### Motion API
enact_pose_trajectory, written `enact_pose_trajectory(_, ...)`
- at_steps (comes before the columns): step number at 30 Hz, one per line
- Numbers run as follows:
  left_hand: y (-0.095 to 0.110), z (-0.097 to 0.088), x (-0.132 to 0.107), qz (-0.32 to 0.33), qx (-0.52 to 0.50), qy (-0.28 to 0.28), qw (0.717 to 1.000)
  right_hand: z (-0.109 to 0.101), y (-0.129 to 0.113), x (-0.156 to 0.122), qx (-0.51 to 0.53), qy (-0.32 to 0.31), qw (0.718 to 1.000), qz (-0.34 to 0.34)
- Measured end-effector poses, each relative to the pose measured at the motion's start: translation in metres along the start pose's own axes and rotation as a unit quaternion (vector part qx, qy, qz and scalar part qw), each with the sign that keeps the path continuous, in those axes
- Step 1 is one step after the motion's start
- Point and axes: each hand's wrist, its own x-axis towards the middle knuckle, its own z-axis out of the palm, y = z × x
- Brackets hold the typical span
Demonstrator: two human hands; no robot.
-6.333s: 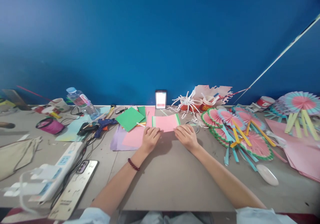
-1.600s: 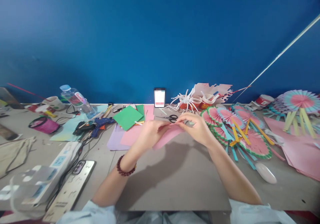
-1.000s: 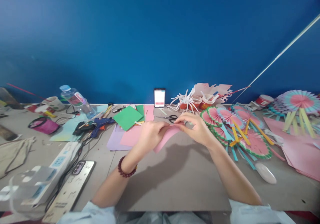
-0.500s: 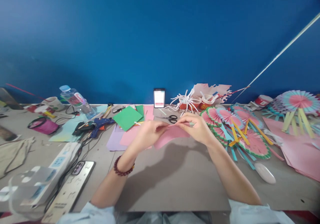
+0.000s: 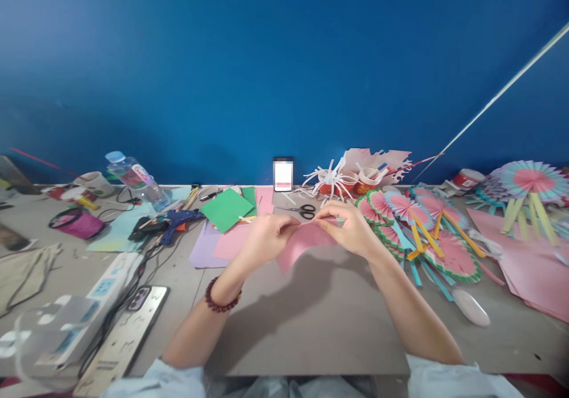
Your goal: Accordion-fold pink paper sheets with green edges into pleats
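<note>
Just this side of the scissors (image 5: 304, 210), the left hand (image 5: 265, 241) and right hand (image 5: 352, 230) are pinching tight the top edge of the pink paper (image 5: 306, 246), which is probably needing level, even creasing.

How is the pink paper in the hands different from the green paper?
The pink sheet of paper is raised, pinched at its top edge by the left hand and right hand; the green square sheet of paper lies on other sheets, untouched. Pink hangs slanted; green lies flat. Both are coloured paper.
</note>
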Motion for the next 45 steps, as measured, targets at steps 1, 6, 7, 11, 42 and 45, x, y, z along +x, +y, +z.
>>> enact_pose_trajectory(1,0.0,0.001,0.0,-0.002,0.001,0.003,1.0,0.001,-0.002,0.0,-0.003,0.001,1.0,-0.005)
enact_pose_trajectory(6,-0.003,0.009,0.002,0.01,0.001,0.011,1.0,0.005,-0.006,0.001,-0.035,-0.009,0.999,-0.023)
enact_pose_trajectory(7,-0.004,0.01,0.002,0.016,-0.006,0.013,1.0,0.005,-0.005,0.001,-0.041,-0.009,0.999,-0.026)
enact_pose_trajectory(11,-0.006,0.01,0.001,0.034,-0.051,0.013,0.998,0.0,0.002,0.001,-0.046,0.002,0.998,-0.038)
enact_pose_trajectory(42,-0.007,0.01,0.002,0.017,-0.061,0.063,0.996,-0.009,0.006,-0.001,-0.148,0.009,0.986,-0.077)
enact_pose_trajectory(45,-0.004,0.016,0.001,0.022,-0.043,0.047,0.998,-0.005,0.002,-0.004,-0.191,-0.012,0.976,-0.107)
